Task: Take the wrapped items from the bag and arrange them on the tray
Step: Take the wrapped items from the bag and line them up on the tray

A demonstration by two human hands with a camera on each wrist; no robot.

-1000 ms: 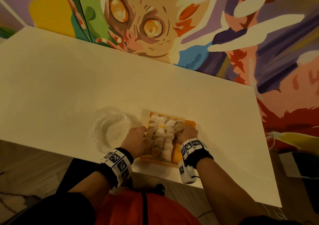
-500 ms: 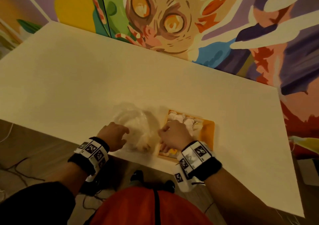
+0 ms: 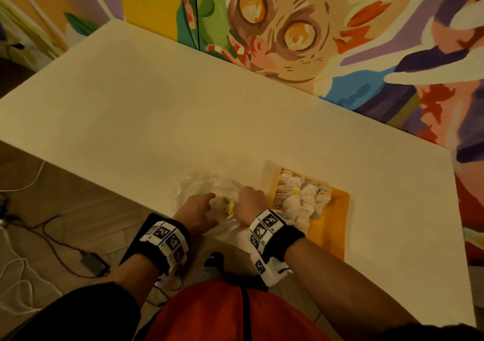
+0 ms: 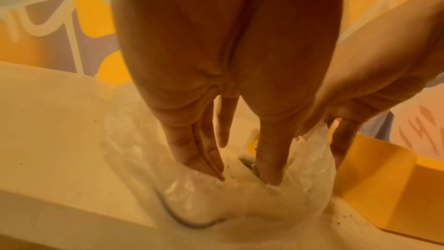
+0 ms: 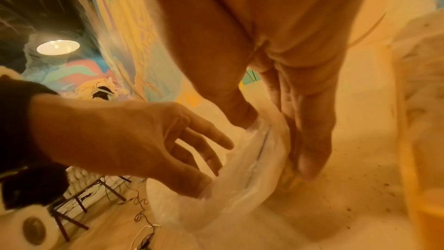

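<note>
The bag (image 3: pixel 201 188) is thin, clear, crinkled plastic; the tray (image 3: pixel 337 217) is smooth orange plastic; the tabletop (image 3: pixel 183 120) is matt.

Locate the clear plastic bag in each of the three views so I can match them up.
Head: clear plastic bag low centre, left of the tray.
Left wrist: bag lower centre, under the fingertips.
Right wrist: bag centre, between both hands.
Shared landmark: the orange tray beside the bag.

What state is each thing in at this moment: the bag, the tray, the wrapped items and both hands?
Clear plastic bag: crumpled on the white table, mouth open.
Orange rectangular tray: flat on the table, partly filled.
White wrapped items: packed together on the tray.
Left hand: fingers straight, pressing the bag.
Right hand: pinching the bag's edge.
</note>
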